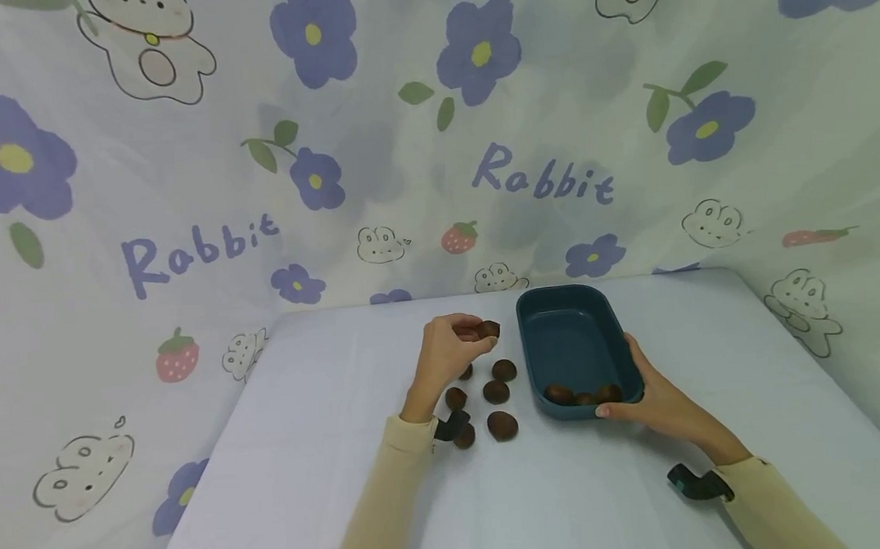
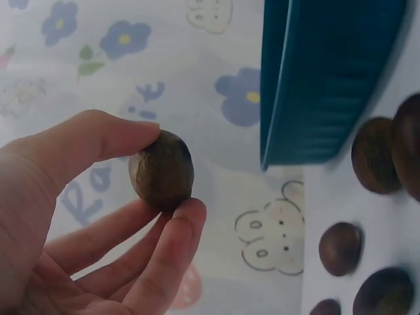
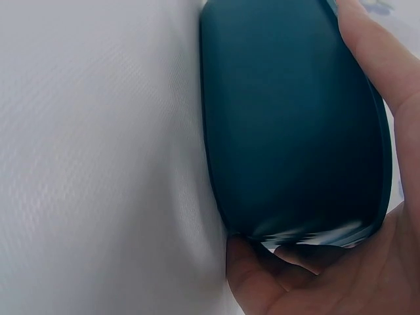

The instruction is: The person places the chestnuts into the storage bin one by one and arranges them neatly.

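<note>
A brown chestnut (image 2: 162,172) is pinched between the thumb and fingertips of my left hand (image 1: 446,353), raised to the left of a dark teal rectangular container (image 1: 570,338). My right hand (image 1: 663,402) holds the container at its near right corner, thumb over the near rim and fingers along the right side. In the right wrist view the container's wall (image 3: 289,125) hides its contents. Inside, three chestnuts (image 1: 559,394) show along the near end. Several more chestnuts (image 1: 502,426) lie on the table beneath and beside my left wrist, which partly covers some.
A white cloth covers the table (image 1: 287,478). Behind it and at both sides hangs a curtain (image 1: 406,169) printed with flowers, rabbits and lettering. A small black device (image 1: 700,484) is strapped at the right wrist, and another (image 1: 452,426) at the left.
</note>
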`<act>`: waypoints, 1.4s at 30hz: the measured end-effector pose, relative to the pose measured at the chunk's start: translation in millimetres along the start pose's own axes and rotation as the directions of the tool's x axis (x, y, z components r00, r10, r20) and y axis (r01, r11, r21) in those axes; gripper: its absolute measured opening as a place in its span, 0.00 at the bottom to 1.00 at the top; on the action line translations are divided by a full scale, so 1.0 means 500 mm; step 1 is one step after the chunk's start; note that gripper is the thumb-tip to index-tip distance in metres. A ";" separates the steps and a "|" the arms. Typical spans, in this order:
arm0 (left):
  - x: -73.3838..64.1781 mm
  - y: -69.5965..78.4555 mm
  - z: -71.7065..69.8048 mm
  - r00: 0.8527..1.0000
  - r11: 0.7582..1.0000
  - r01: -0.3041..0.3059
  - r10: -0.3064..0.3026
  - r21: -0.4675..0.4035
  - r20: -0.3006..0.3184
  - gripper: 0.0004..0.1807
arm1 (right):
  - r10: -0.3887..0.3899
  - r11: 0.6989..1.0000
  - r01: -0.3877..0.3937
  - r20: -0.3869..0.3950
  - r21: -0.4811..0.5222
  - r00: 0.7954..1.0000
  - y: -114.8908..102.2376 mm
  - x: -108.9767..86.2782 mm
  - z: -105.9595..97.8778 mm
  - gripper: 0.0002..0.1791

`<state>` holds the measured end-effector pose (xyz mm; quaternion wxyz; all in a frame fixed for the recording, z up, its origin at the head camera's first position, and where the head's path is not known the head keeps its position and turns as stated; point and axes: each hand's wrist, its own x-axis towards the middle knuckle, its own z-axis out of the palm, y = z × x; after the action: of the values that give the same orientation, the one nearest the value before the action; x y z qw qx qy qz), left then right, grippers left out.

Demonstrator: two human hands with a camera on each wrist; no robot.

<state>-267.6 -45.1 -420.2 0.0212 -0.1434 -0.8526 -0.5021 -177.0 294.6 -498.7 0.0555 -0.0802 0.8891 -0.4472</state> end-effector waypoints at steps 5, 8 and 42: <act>-0.001 0.019 0.022 0.996 0.997 -0.071 0.072 -0.032 0.051 0.18 | 0.008 1.000 -0.008 0.007 -0.002 1.000 -0.002 0.001 -0.001 0.74; 0.005 0.037 0.040 0.989 0.993 -0.115 0.116 -0.017 0.091 0.18 | 0.015 1.000 -0.015 0.003 -0.013 1.000 -0.002 0.002 -0.005 0.74; 0.013 0.055 0.243 0.943 0.872 -0.282 0.174 0.400 0.284 0.17 | 0.011 1.000 -0.011 0.009 0.000 1.000 -0.003 0.002 -0.001 0.75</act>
<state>-253.5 73.6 -455.9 0.0095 -0.2946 -0.9161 -0.2718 -178.1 294.1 -497.3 0.0620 -0.0773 0.8892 -0.4467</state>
